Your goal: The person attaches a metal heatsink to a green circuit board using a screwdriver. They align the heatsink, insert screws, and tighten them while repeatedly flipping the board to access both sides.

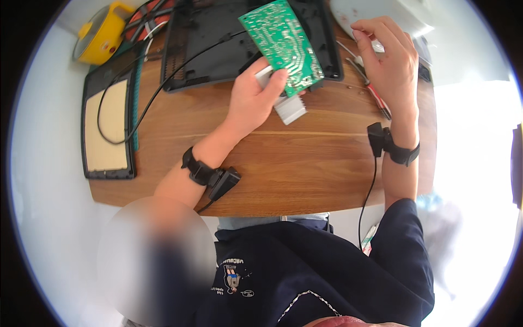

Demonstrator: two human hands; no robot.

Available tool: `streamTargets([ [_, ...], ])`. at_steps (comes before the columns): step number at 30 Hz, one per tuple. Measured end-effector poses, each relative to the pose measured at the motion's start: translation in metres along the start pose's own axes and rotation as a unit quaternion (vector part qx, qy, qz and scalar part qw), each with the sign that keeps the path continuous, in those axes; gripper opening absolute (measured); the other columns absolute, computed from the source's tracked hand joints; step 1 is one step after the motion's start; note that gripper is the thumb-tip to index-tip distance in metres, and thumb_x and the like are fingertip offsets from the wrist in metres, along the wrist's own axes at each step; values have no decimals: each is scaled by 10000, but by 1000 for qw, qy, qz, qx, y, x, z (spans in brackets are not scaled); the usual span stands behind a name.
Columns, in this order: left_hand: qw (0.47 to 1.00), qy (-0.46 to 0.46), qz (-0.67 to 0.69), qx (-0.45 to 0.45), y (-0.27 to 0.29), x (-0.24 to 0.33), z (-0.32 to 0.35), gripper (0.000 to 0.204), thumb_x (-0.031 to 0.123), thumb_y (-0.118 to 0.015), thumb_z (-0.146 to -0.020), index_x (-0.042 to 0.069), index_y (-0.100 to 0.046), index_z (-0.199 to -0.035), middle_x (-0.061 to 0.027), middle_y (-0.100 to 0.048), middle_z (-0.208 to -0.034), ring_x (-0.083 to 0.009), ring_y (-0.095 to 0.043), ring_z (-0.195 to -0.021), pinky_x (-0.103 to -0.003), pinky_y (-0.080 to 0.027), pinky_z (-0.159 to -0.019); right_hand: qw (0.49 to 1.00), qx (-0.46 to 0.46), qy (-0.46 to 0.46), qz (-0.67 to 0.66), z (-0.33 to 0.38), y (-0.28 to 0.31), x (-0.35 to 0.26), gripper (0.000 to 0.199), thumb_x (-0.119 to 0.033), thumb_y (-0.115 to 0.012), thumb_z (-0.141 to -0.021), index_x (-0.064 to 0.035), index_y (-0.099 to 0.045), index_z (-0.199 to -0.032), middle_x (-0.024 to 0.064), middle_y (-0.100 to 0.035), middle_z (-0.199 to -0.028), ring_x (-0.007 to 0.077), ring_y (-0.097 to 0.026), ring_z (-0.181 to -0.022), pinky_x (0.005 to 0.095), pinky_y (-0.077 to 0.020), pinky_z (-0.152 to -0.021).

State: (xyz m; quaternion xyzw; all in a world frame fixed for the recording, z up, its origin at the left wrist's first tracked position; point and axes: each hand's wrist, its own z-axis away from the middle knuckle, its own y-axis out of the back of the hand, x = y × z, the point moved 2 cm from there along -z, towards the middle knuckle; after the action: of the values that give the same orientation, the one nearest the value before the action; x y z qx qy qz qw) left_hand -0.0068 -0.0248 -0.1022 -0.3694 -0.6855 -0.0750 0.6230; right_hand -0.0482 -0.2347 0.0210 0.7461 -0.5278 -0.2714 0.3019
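Note:
My left hand grips a green circuit board near its lower edge, thumb across its face. The board is tilted, its soldered side toward me. A silver finned heat sink sticks out below it, and other parts behind the board are hidden. A black cable runs left from the board's far side. My right hand is raised at the far right, thumb and forefinger tips drawn together; anything between them is too small to make out. Under it lies a screwdriver with a red and white handle.
Behind the board lies a black plastic housing. A black-framed panel with a cream sheet lies at the left. A yellow pot stands far left beside a red and black part. A white rounded object sits far right.

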Motion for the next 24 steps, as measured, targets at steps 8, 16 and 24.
streamTargets([
  [8,1000,3,27,-10,-4,-2,-3,259,157,-553,-1074,-46,-588,-1233,-118,-718,-1087,-192,-725,-914,-321,-588,-824,961,-195,-181,72,100,36,62,238,-259,-726,-926,-49,-636,-994,131,-675,-940,352,-657,-871,446,-509,-815],
  [16,999,-16,27,-10,1,-3,-2,277,169,-573,-1069,-53,-588,-1233,-123,-719,-1084,-188,-728,-906,-323,-597,-810,952,-158,-257,55,158,30,55,295,-200,-753,-909,-64,-650,-1150,136,-663,-1056,346,-643,-967,430,-514,-840],
  [24,999,-5,44,-7,0,0,-1,254,131,-562,-1062,-52,-589,-1236,-109,-719,-1048,-158,-713,-871,-312,-596,-782,965,65,-251,-31,123,61,28,278,-59,-755,-911,-54,-663,-1173,94,-655,-1096,192,-641,-1018,341,-523,-873],
])
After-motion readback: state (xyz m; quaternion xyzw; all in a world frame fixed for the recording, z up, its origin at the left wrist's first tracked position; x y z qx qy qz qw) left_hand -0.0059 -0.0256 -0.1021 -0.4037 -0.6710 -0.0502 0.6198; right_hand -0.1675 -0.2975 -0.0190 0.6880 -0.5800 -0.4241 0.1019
